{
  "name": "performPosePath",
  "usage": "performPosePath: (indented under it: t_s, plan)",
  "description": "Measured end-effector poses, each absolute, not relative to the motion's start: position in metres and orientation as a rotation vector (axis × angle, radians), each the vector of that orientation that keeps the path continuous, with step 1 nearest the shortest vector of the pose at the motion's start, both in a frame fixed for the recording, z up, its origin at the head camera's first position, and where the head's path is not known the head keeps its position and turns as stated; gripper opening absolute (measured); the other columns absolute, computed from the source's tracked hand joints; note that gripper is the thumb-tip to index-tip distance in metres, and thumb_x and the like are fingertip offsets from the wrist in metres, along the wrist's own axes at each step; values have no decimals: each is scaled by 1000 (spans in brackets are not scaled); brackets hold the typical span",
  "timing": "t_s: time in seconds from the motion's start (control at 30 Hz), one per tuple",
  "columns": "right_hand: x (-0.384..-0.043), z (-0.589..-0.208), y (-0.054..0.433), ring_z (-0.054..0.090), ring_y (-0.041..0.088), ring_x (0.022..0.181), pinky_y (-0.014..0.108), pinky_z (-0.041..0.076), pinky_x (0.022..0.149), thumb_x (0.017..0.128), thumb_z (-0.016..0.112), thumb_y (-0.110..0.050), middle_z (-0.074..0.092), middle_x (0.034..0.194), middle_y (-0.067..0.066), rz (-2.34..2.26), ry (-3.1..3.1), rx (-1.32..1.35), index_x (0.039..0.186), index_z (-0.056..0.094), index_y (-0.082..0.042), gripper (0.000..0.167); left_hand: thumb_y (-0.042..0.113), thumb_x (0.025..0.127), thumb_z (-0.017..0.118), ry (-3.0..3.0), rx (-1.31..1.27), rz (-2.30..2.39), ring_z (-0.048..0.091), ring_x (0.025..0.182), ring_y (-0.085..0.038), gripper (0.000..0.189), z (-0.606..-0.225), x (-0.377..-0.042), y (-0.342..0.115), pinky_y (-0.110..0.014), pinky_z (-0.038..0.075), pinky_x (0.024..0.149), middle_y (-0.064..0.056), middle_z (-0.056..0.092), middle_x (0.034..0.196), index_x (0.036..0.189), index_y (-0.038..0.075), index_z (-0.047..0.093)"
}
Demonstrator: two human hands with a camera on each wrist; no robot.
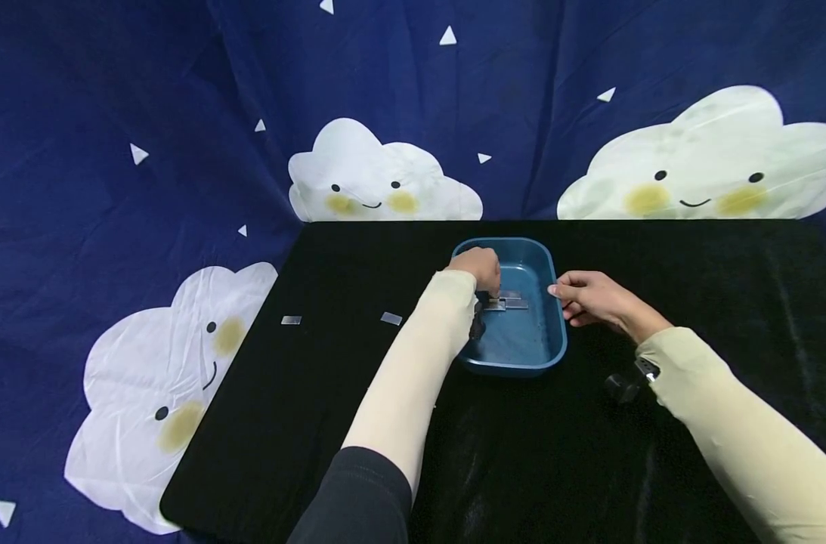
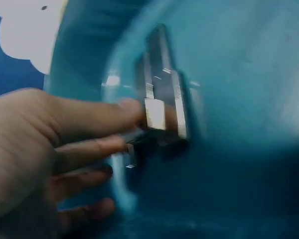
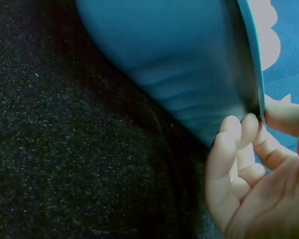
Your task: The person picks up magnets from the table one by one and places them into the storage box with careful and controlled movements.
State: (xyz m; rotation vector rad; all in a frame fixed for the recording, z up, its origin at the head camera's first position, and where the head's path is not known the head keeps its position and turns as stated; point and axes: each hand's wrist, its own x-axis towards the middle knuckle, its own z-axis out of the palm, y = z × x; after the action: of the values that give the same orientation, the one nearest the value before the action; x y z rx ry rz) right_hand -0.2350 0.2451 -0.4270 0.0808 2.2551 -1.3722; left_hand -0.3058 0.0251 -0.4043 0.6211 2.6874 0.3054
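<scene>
A blue rectangular plastic basin [image 1: 515, 344] stands on the black table. Inside it lie several small shiny metal blocks [image 1: 516, 304], side by side on the bottom. My left hand [image 1: 477, 264] reaches in over the basin's left side and pinches a metal block [image 2: 155, 113] between thumb and fingers, against the other blocks; the left wrist view is blurred there. At the basin's right side, my right hand [image 1: 592, 298] pinches the rim [image 3: 259, 74] with the thumb over it and the other fingers curled by the outer wall.
Two small flat metal pieces, one nearer [image 1: 391, 318] and one farther left [image 1: 291, 320], lie on the black table [image 1: 249, 423] left of the basin. A blue cloth with white clouds [image 1: 378, 174] hangs behind and beside the table.
</scene>
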Motion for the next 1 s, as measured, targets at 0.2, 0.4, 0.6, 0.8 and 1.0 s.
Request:
performPosePath:
  t_s: [0.2,0.4,0.6,0.8,1.0]
  plan:
    - [-235,-426,244,63,12,78,29,57,73,101,52,-36,57,92,0,-1380,2249,70,116,51,-9,31,20,91,68,2712,627,282,55,70,-11,16,-401,-305,24,-24,49,67,4,75,86,76,14,73]
    - [-234,-425,245,63,12,79,29,57,73,101,51,-36,57,90,-1,-1385,2239,78,114,51,-10,28,19,91,66,2732,680,302,46,61,-11,30,-399,-312,22,-23,41,59,6,70,74,62,14,64]
    - [-234,-424,245,63,12,79,29,57,74,101,52,-36,58,90,-2,-1392,2236,74,115,51,-11,30,21,91,66,2743,659,358,48,64,-11,27,-395,-314,20,-23,41,58,7,53,64,65,17,62]
    - [-234,-425,248,63,11,78,30,57,74,101,52,-36,59,88,-3,-1408,2214,63,114,51,-12,28,21,94,63,2760,637,410,55,72,-12,17,-387,-313,18,-24,44,62,5,64,81,91,12,77]
    - [-235,-425,248,63,11,78,30,57,74,101,52,-36,58,89,-3,-1408,2209,71,114,51,-12,28,20,95,61,2766,632,425,52,69,-11,19,-380,-312,16,-24,41,60,4,61,77,91,10,76]
